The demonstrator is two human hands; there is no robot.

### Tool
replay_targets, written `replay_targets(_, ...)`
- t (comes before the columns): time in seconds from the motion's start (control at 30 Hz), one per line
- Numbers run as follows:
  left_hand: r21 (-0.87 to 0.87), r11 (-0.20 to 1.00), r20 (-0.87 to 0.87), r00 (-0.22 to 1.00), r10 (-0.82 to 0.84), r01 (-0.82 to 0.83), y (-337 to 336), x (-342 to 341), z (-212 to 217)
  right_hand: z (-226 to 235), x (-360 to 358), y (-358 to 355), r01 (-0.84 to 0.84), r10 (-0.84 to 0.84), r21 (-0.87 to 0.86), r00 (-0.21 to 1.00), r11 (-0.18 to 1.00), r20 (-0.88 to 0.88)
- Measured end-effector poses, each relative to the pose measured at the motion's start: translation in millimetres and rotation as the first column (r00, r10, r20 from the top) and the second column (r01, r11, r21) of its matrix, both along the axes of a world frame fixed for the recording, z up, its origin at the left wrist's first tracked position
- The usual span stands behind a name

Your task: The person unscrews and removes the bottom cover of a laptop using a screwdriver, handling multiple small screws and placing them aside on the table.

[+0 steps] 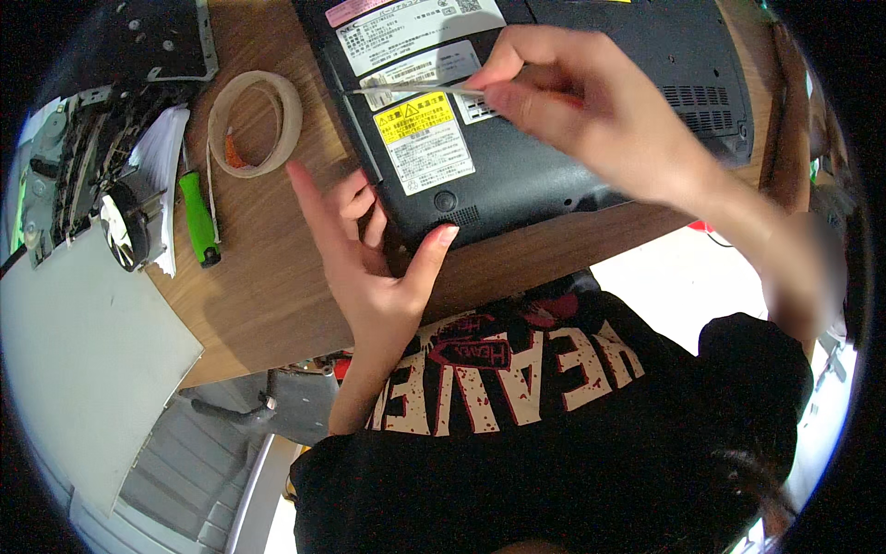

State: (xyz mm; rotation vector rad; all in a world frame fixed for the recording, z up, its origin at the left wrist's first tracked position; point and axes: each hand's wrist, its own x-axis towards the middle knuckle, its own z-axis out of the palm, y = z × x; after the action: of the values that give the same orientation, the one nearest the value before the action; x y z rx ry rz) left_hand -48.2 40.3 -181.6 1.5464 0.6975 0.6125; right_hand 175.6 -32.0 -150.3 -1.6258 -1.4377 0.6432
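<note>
A black laptop [572, 180] lies upside down on the wooden table, its vented underside and stickers facing up. My left hand [374, 277] grips its near left corner, thumb on the underside and some fingers bent against the side edge, the index finger stretched out. Over the stickers, my right hand [591, 111] pinches a thin, slender tool [415, 90]. The tool's tip meets the laptop's left edge, above the yellow-and-white warning label [429, 143]. My fingers cover its rear part, so its exact kind cannot be made out.
Left of the laptop lies a roll of tape [219, 125], with something orange inside its ring. Beside it is a green-handled screwdriver [196, 217]. Further left are papers [168, 166], dismantled electronic parts [69, 175], a dark panel [152, 42] and a pale board [92, 342].
</note>
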Motion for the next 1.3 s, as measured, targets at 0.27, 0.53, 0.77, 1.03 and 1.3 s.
replay_targets(0.27, -0.071, 0.995, 0.006, 0.998, 0.069, -0.068, -4, -2, 0, 7, -40, -19, -0.043, 0.055, -0.034, 0.821, 0.998, 0.568)
replay_targets(0.53, -0.023, 0.997, 0.012, 0.997, 0.073, -0.073, -9, 1, 0, 20, -36, -10, 0.024, -0.061, -0.168, 0.974, 0.986, -0.22)
replay_targets(0.77, 0.199, 0.98, -0.062, 0.998, -0.011, 0.023, 4, -9, -6, 39, -16, -30, 0.256, -0.359, -0.255, 0.747, 0.932, -0.56)
replay_targets(1.03, 0.508, 0.792, -0.306, 0.93, -0.201, 0.339, 46, -8, 23, 35, 7, -114, 0.603, -0.526, -0.071, 0.626, 0.795, -0.575)
replay_targets(1.3, 0.614, 0.657, -0.374, 0.894, -0.246, 0.438, 47, 11, 28, 20, 14, -130, 0.793, -0.684, 0.088, 0.571, 0.603, -0.454)
